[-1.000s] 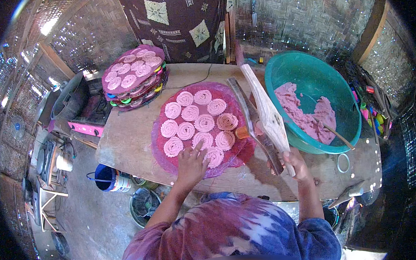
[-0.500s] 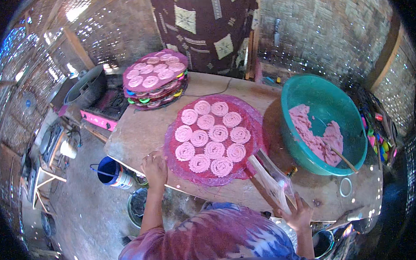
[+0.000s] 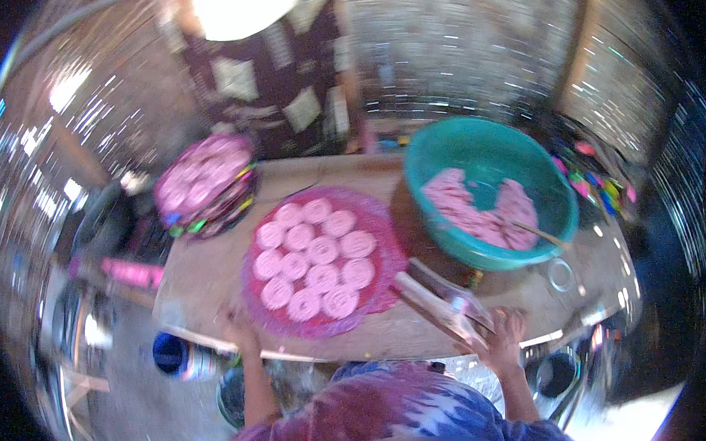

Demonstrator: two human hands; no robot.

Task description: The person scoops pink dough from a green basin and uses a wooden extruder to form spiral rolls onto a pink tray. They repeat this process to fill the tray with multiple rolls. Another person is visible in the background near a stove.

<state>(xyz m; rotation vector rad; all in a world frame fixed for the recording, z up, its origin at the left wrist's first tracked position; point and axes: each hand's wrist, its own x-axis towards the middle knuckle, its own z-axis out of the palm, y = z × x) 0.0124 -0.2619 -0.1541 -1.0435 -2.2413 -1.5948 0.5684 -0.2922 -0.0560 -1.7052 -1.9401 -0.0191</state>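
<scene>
A round red-and-purple mat lies on the wooden table, bearing several pink piped dough coils. My left hand is at the table's front edge, just left of the mat; motion blur smears its fingers. My right hand is closed round the near end of a pale, long-handled hand press. The press slants over the tabletop, and its far end is by the mat's right edge. To its right stands a large green basin with pink dough and a stick in it.
At the back left is a stack of similar loaded mats with coloured spacers between them. A clear ring lies right of the press. Below the table's front edge stand a blue bucket and a dark bucket. A patterned cloth hangs behind.
The whole view has shifted and blurred, so the basin and mats appear further left. My right hand stays at the press's near end, and my left hand stays beside the mat.
</scene>
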